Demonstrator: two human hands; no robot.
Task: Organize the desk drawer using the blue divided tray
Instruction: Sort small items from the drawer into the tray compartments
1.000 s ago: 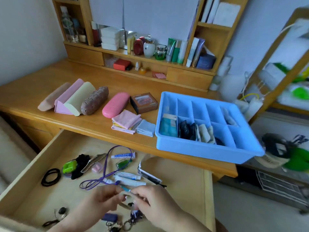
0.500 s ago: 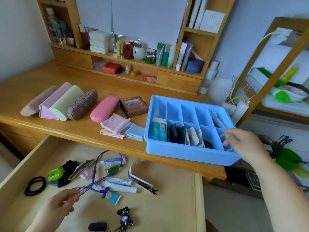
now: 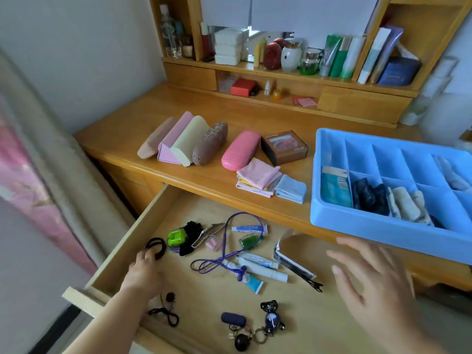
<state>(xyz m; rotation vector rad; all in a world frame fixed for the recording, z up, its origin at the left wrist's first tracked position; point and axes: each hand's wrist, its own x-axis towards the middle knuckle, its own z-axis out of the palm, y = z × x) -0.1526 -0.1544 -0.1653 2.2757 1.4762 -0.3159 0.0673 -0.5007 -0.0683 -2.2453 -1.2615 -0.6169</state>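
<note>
Pretty clearly someone's bedroom at home. There's a light wooden surface (image 3: 194, 172) with a built-in wooden hutch shelf (image 3: 293, 72) full of skincare tubes and jars, plus a pink patterned bedspread (image 3: 28, 180) alongside.

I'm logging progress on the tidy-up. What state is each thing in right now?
Desk drawer: pulled open, items loose inside.
Blue divided tray: on the desktop, partly filled.
Black hair ties: in the drawer, left hand touching them.
Right hand: open, holding nothing.
Pink glasses case: closed.

Glasses cases (image 3: 194, 141) in a row on desktop, folded cloths (image 3: 259, 178), shelf bottles (image 3: 337, 57)
</note>
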